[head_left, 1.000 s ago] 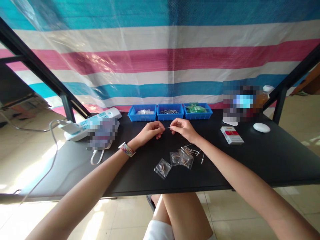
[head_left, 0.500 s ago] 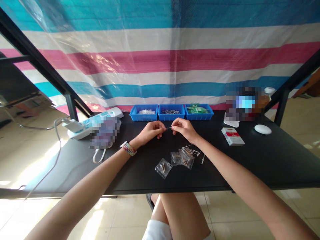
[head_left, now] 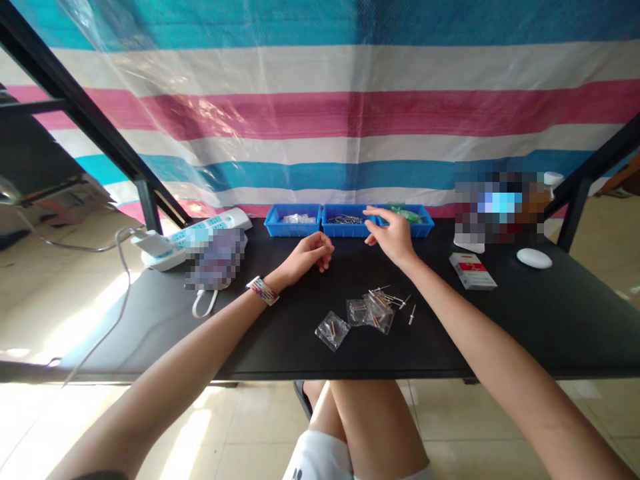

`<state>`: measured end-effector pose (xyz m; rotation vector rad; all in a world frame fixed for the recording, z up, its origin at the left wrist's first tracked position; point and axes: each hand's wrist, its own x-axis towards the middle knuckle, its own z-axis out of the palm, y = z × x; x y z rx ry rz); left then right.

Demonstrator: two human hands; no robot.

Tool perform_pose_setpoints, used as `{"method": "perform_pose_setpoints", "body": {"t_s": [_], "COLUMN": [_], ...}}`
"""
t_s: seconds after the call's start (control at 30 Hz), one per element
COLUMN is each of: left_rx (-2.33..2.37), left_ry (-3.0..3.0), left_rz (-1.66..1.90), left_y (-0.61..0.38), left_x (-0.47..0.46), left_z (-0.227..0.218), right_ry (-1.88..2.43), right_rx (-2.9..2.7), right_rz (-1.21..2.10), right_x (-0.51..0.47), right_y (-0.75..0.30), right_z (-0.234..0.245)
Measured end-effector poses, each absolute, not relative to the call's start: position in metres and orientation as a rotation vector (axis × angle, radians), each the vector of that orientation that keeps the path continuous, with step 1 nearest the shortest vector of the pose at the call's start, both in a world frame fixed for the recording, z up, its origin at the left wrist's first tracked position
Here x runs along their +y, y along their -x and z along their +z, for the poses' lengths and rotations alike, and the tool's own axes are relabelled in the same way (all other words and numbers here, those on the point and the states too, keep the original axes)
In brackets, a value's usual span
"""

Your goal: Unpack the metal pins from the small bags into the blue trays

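Observation:
My left hand (head_left: 307,257) is above the black table in front of the blue bins, its fingers curled in. Whatever it may hold is hidden. My right hand (head_left: 393,237) reaches over the front of the middle blue bin (head_left: 346,231), fingers apart, with nothing seen between them. Thin metal pins, apparently rivets (head_left: 345,219), lie in that bin. Nearer me are several loose rivets (head_left: 393,299) and small clear bags (head_left: 379,313) with brass-coloured pieces inside. Another such bag (head_left: 333,331) lies apart to the left, and a single rivet (head_left: 412,315) to the right.
The left blue bin (head_left: 293,230) contains clear plastic pieces; the right bin (head_left: 420,231) has green packets. At left are a power strip (head_left: 200,233) and a blurred-out object with a white loop. A cigarette pack (head_left: 473,272) and white oval object (head_left: 534,259) sit at right.
Both hands held a thin rivet between them; now they are apart. My right hand has moved away to the bins and its fingers have spread. The left stays near its place, curled.

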<state>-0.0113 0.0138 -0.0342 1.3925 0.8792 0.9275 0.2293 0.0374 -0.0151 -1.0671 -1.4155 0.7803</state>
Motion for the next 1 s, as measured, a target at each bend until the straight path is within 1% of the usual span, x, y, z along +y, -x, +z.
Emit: {"method": "perform_pose_setpoints", "body": {"t_s": [0.07, 0.1, 0.17, 0.23, 0.27, 0.33, 0.43, 0.5, 0.6, 0.67, 0.77, 0.87, 1.0], "left_rx": [0.869, 0.864, 0.858, 0.852, 0.848, 0.843, 0.848, 0.853, 0.844, 0.837, 0.834, 0.830, 0.809], "left_ry": [-1.381, -1.378, -1.382, -1.394, -1.400, -1.406, -1.409, -1.411, -1.416, -1.422, -1.446, -1.477, -1.524], "left_rz": [0.928, 0.928, 0.926, 0.921, 0.920, 0.920, 0.912, 0.909, 0.912, 0.905, 0.892, 0.874, 0.792], "left_y": [0.012, 0.012, 0.012, 0.012, 0.012, 0.012, 0.013, 0.013, 0.014, 0.014, 0.014, 0.014, 0.015], "left_x": [0.013, 0.013, 0.012, 0.011, 0.011, 0.011, 0.010, 0.011, 0.012, 0.013, 0.012, 0.010, 0.010], "left_z": [-0.034, -0.034, -0.033, -0.033, -0.033, -0.032, -0.031, -0.032, -0.033, -0.033, -0.032, -0.029, -0.026], "right_ry": [1.108, 1.112, 1.078, 0.970, 0.911, 0.875, 0.880, 0.840, 0.722, 0.665, 0.707, 0.760, 0.762], "right_rx": [-1.461, -1.512, -1.752, -2.170, -2.335, -2.549, -2.703, -2.755, -2.757, -2.717, -2.564, -2.278, -1.746], "right_rz": [0.706, 0.725, 0.872, 1.017, 0.998, 0.835, 0.674, 0.663, 0.727, 0.838, 0.993, 1.131, 1.315], "right_x": [0.031, 0.024, 0.005, -0.020, -0.033, -0.055, -0.070, -0.068, -0.054, -0.044, -0.034, -0.029, -0.016], "right_y": [-0.234, -0.235, -0.232, -0.224, -0.219, -0.208, -0.196, -0.192, -0.189, -0.190, -0.195, -0.201, -0.209], "right_z": [-0.008, -0.004, 0.003, 0.011, 0.014, 0.018, 0.018, 0.014, 0.007, 0.003, 0.001, -0.001, -0.012]}}
